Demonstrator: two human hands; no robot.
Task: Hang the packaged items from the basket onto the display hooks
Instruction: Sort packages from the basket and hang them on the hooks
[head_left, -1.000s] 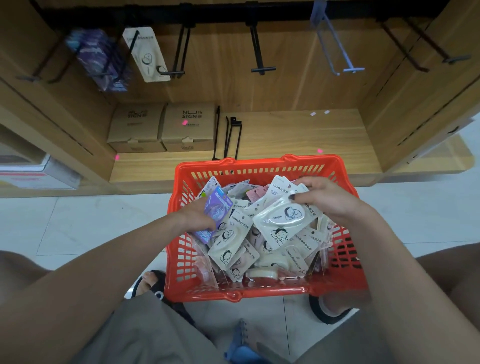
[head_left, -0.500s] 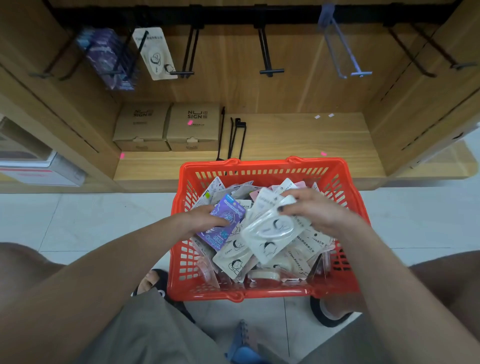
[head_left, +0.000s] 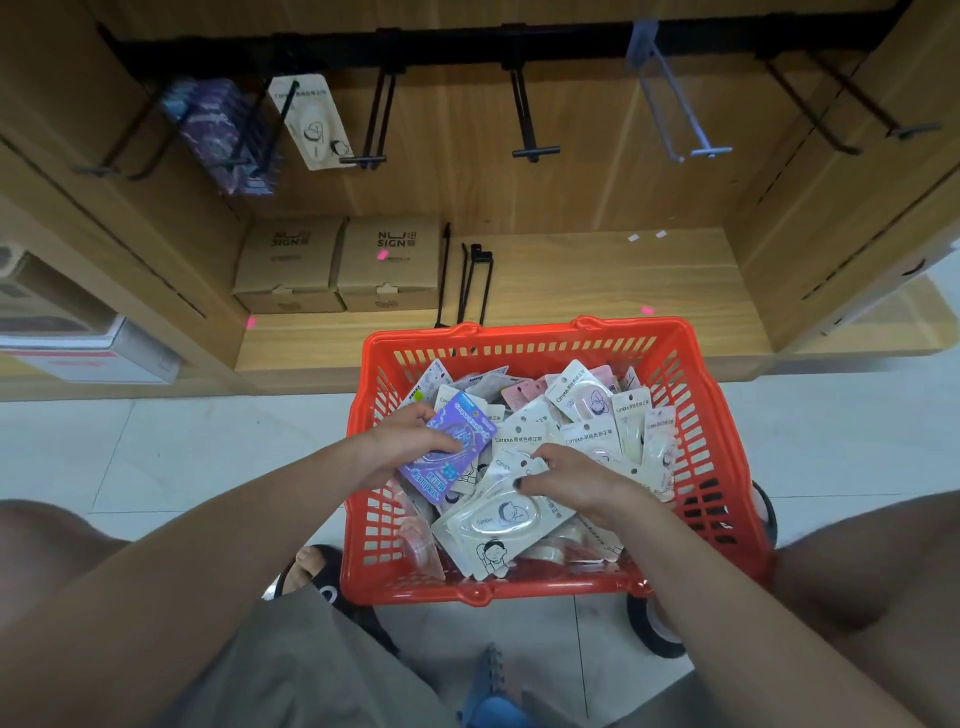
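While both hands work inside the red basket (head_left: 717, 415), the step in hand reads as selection: packets are being sorted and picked, none yet on its way to a hook.

Left hand (head_left: 402, 447): at 9 o'clock in the basket, fingers and thumb curled round a purple packet (head_left: 452, 447), gripping it by its left edge and lifting it clear of the heap.

Right hand (head_left: 566, 475): at centre, fingers bent down onto a white packet (head_left: 501, 525) that lies toward 6 o'clock; the thumb pinches its upper edge.

Basket contents: a loose heap of packaged items (head_left: 597, 415), mostly white, some pink, overlapping at all angles.

Display, at 12 o'clock above the basket: a black rail carrying hooks. Purple packets already hung (head_left: 223, 135) at 10 o'clock; one white packet on its hook (head_left: 311, 119) just beside them. Empty black hook (head_left: 530, 124) at 12 o'clock; pale hook (head_left: 675, 104) at 1 o'clock, also bare.

Progress, judged: early, since the heap is large and few packets hang.

Next move, judged: raise the purple packet toward 10 o'clock to join its kind, turn it so the hang-hole at its top faces the hook tip, then thread it on. The hole cannot be made out here.

Shelf below: two brown cartons (head_left: 337, 265) and spare hooks (head_left: 470, 286) lying loose.
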